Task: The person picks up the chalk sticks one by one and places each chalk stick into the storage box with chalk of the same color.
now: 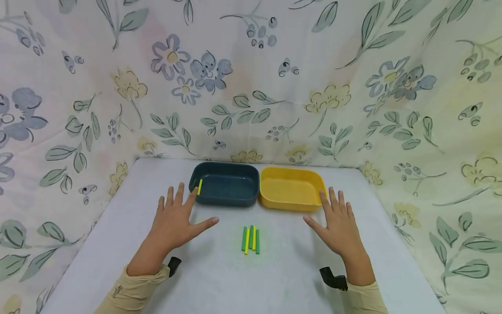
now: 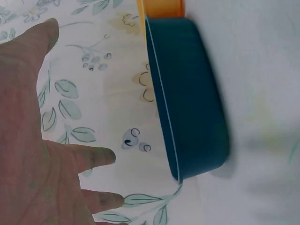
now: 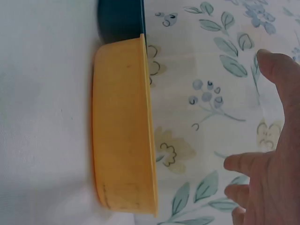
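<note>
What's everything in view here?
Teal bin: one, dark teal, table's far side
Yellow bin: one, yellow, right of teal bin
Green sticks: three, green, before the bins
Yellow sticks: three, yellow, two among green, one inside teal bin
Table: one, white, beneath the bins
Floral cloth: one, cream, behind table
Wrist pieces: two, black, at cuffs
Sleeves: two, beige, forearms
Left hand: one, bare, left of sticks
Right hand: one, bare, right of sticks

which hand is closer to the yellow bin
Right. In the head view, the right hand is near the right end of the yellow bin, while the left hand is farther off, near the left end of the dark blue bin.
</note>
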Tool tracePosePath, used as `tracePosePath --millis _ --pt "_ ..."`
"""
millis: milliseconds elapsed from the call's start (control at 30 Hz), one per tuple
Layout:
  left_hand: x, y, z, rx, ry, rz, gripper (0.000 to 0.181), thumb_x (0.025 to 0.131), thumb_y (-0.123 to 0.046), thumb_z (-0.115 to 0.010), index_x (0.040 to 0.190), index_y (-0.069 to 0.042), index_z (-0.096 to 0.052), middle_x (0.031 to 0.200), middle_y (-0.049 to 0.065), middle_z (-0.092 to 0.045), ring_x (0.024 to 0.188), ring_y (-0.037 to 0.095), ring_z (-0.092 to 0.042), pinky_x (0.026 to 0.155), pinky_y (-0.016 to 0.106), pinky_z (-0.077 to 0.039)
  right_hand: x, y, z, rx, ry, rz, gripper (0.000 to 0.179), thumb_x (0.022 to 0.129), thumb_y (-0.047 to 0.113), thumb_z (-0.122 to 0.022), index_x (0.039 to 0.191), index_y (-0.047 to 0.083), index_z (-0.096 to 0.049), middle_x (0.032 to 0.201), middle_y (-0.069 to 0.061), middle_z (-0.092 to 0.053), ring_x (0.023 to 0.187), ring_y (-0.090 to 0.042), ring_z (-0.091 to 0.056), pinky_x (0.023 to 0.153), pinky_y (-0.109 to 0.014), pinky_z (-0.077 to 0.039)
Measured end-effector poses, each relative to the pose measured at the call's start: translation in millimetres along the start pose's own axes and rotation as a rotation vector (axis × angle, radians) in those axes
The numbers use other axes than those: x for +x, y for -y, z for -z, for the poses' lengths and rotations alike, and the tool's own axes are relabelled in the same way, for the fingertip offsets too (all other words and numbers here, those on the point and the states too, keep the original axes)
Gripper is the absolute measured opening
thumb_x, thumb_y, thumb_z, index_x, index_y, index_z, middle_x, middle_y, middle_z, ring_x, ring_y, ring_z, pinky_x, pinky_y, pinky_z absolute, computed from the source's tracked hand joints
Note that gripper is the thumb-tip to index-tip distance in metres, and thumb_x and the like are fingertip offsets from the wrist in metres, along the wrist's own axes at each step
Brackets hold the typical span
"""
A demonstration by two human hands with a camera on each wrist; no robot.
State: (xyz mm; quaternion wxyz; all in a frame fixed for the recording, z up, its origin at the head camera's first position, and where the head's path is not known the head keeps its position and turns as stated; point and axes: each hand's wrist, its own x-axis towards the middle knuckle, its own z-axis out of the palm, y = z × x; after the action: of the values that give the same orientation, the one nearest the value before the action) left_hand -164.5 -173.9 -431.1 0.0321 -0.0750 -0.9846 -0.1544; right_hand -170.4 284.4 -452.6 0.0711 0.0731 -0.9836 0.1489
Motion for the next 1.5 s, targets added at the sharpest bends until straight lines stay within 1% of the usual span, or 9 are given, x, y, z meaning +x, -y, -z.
tracePosePath --millis 200,400,533,667,800,933,1200,1333,1500 --pt "-0.2 -1.2 -2.3 -0.033 0.023 -0.001 0.119 0.084 -0.092 -0.054 0.169 -0.012 -0.030 0.174 0.032 -0.013 0.158 0.062 -0.010 0.124 0.080 -0.012 3.8 -5.8 -0.6 0.004 -0.010 -0.013 0.100 0.101 0.074 -0.049 0.173 0.020 -0.006 0.180 -0.013 0.002 0.166 -0.042 0.007 0.130 -0.071 -0.005" --pt "0.1 -1.7 -11.8 -0.052 0.030 -0.022 0.120 0.084 -0.094 -0.053 0.169 -0.013 -0.031 0.175 0.030 -0.013 0.159 0.060 -0.012 0.124 0.078 -0.013 4.7 -11.6 -3.6 0.033 0.005 -0.030 0.102 0.101 0.073 -0.049 0.173 0.012 -0.010 0.179 -0.016 0.000 0.166 -0.042 0.007 0.129 -0.072 -0.006" --pt "-0.5 -5.5 -18.3 -0.076 0.038 -0.054 0.120 0.083 -0.094 -0.055 0.168 -0.012 -0.033 0.175 0.028 -0.015 0.160 0.057 -0.016 0.124 0.076 -0.021 4.6 -15.4 -7.7 0.057 0.020 -0.033 0.103 0.101 0.072 -0.050 0.172 0.007 -0.012 0.180 -0.015 0.001 0.166 -0.041 0.007 0.129 -0.072 -0.008" --pt "-1.4 -9.7 -24.3 -0.107 0.030 -0.092 0.118 0.083 -0.093 -0.057 0.167 -0.012 -0.036 0.175 0.026 -0.020 0.158 0.055 -0.025 0.121 0.074 -0.032 6.5 -17.7 -11.4 0.064 0.019 -0.033 0.104 0.101 0.072 -0.050 0.171 0.005 -0.013 0.180 -0.015 0.001 0.166 -0.041 0.007 0.130 -0.071 -0.007" --pt "-3.7 -12.1 -31.8 -0.164 0.033 -0.127 0.114 0.083 -0.091 -0.059 0.166 -0.016 -0.038 0.176 0.020 -0.021 0.155 0.050 -0.037 0.117 0.071 -0.040 8.8 -18.7 -13.3 0.065 0.013 -0.030 0.104 0.101 0.072 -0.050 0.171 0.005 -0.012 0.180 -0.016 0.000 0.166 -0.042 0.006 0.130 -0.070 -0.007" --pt "-6.9 -14.8 -38.8 -0.226 0.046 -0.164 0.107 0.085 -0.085 -0.064 0.165 -0.019 -0.041 0.175 0.015 -0.027 0.152 0.045 -0.044 0.115 0.068 -0.045 10.1 -18.3 -13.5 0.068 0.012 -0.031 0.104 0.101 0.072 -0.051 0.171 0.005 -0.012 0.179 -0.017 -0.002 0.166 -0.043 0.004 0.129 -0.072 -0.009" --pt "-9.0 -22.9 -50.4 -0.246 0.123 -0.198 0.102 0.087 -0.078 -0.070 0.164 -0.018 -0.043 0.169 0.014 -0.040 0.153 0.039 -0.044 0.119 0.063 -0.043 12.4 -19.8 -15.5 0.076 0.016 -0.036 0.105 0.102 0.072 -0.051 0.172 0.010 -0.003 0.179 -0.017 -0.001 0.166 -0.043 0.004 0.129 -0.071 -0.008" --pt "-8.6 -24.7 -58.9 -0.251 0.144 -0.219 0.098 0.087 -0.075 -0.072 0.162 -0.017 -0.047 0.163 0.012 -0.048 0.151 0.035 -0.047 0.120 0.059 -0.044 15.1 -20.8 -17.9 0.082 0.009 -0.034 0.106 0.101 0.071 -0.052 0.172 0.009 -0.003 0.178 -0.021 -0.005 0.166 -0.045 0.002 0.128 -0.072 -0.010" --pt "-6.2 -28.8 -70.0 -0.295 0.170 -0.246 0.089 0.089 -0.064 -0.078 0.158 -0.013 -0.052 0.157 0.011 -0.054 0.146 0.033 -0.052 0.119 0.057 -0.045 20.1 -20.7 -22.7 0.101 0.015 -0.028 0.106 0.102 0.070 -0.053 0.171 0.006 -0.005 0.178 -0.023 -0.006 0.165 -0.046 0.001 0.128 -0.072 -0.010"
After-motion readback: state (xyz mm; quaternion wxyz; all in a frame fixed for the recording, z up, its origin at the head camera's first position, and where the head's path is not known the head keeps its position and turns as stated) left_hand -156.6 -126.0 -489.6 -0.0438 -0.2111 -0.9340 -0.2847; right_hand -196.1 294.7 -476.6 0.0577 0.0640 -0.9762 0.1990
